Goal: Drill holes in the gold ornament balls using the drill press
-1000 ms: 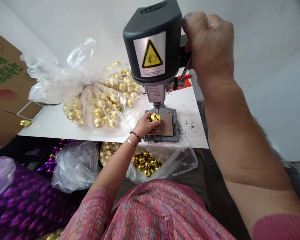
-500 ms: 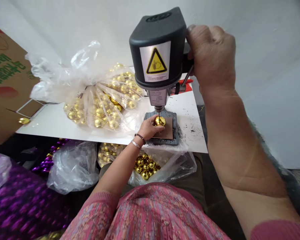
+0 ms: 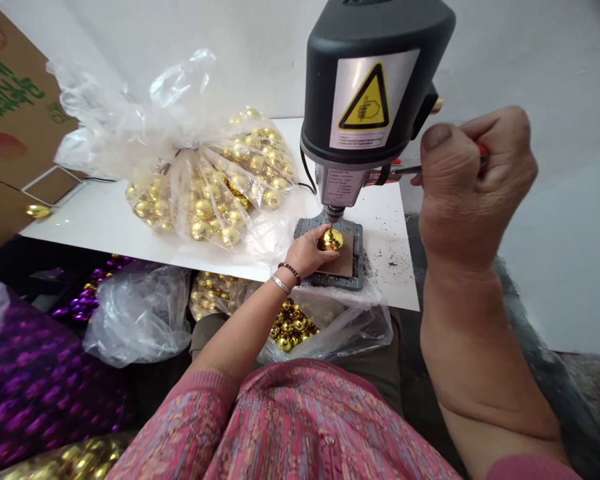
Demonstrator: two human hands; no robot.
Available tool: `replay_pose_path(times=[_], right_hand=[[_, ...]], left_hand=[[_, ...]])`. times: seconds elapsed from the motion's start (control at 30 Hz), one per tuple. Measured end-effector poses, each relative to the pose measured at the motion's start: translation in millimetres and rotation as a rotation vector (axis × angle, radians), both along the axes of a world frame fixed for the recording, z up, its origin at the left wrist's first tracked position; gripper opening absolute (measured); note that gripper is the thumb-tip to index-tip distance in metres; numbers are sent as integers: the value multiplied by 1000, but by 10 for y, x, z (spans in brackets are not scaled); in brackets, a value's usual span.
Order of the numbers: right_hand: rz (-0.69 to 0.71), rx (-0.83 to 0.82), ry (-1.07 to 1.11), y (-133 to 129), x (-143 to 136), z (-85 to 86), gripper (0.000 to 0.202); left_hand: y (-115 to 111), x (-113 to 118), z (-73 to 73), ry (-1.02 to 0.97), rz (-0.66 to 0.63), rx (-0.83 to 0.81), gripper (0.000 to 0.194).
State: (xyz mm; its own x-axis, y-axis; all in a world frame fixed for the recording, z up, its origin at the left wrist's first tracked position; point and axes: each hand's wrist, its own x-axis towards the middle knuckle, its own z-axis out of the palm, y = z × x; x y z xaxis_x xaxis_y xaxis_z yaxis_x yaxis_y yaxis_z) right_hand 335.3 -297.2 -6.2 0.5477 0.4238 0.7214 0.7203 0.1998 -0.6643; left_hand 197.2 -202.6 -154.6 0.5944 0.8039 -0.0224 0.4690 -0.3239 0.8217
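Note:
A shiny gold ball (image 3: 333, 239) sits on a brown board (image 3: 344, 263) over the grey base of a drill press (image 3: 363, 100). My left hand (image 3: 307, 252) pinches the ball between thumb and fingers, directly under the chuck and bit (image 3: 333, 215). My right hand (image 3: 473, 180) is closed round the red-tipped feed lever (image 3: 483, 157) at the side of the black drill head. The bit's tip meets the top of the ball; how deep it goes I cannot tell.
A tied clear bag of gold balls (image 3: 200, 200) lies left on the white table (image 3: 100, 233). An open bag of gold balls (image 3: 293, 327) rests at my lap. A cardboard box (image 3: 15, 133) and a purple bag (image 3: 40, 393) stand left. Dark shavings (image 3: 391, 260) dot the table.
My right hand has swung the lever down and toward me. The camera view has shifted, so the drill head appears larger and further right. My left hand still holds the ball under the bit.

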Motion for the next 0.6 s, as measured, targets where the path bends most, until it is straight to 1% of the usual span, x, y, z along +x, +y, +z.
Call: replay_pose_path(times=[0.1, 0.27, 0.4, 0.53, 0.6], right_hand=[[8, -7, 10, 13, 10, -5, 39], [20, 1, 25, 6, 13, -28, 37], [24, 8, 24, 5, 16, -25, 35], [25, 15, 19, 13, 17, -15, 34], [22, 14, 17, 19, 20, -21, 35]], left_hand=[[-50, -30, -3, 3, 8, 49, 68], [-92, -55, -28, -7, 17, 71, 65], [-83, -78, -29, 11, -21, 98, 63], [-102, -96, -13, 33, -65, 185, 59], [-128, -88, -1, 36, -57, 211, 55]])
